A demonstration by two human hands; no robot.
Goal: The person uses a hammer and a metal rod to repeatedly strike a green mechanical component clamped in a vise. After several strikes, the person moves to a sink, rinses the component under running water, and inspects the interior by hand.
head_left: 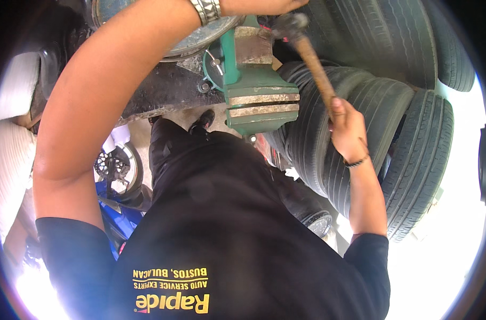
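My right hand (348, 130) is wrapped round the wooden handle of a hammer (315, 64). The handle slants up and to the left. Its slightly blurred head (291, 26) is over the back of a green bench vise (261, 96), close to my left hand. My left hand (264, 5) reaches across the top of the view and is partly cut off by the upper edge. Its fingers are mostly out of sight, so what they hold, if anything, does not show. The vise's pale, worn jaws face me with a narrow gap between them.
Several black tires (355, 122) are stacked right of the vise, close to my right arm. A round metal lid or drum top (200, 40) lies under my left forearm, on a dark worn bench (157, 90). At lower left is a blue motorcycle (120, 216).
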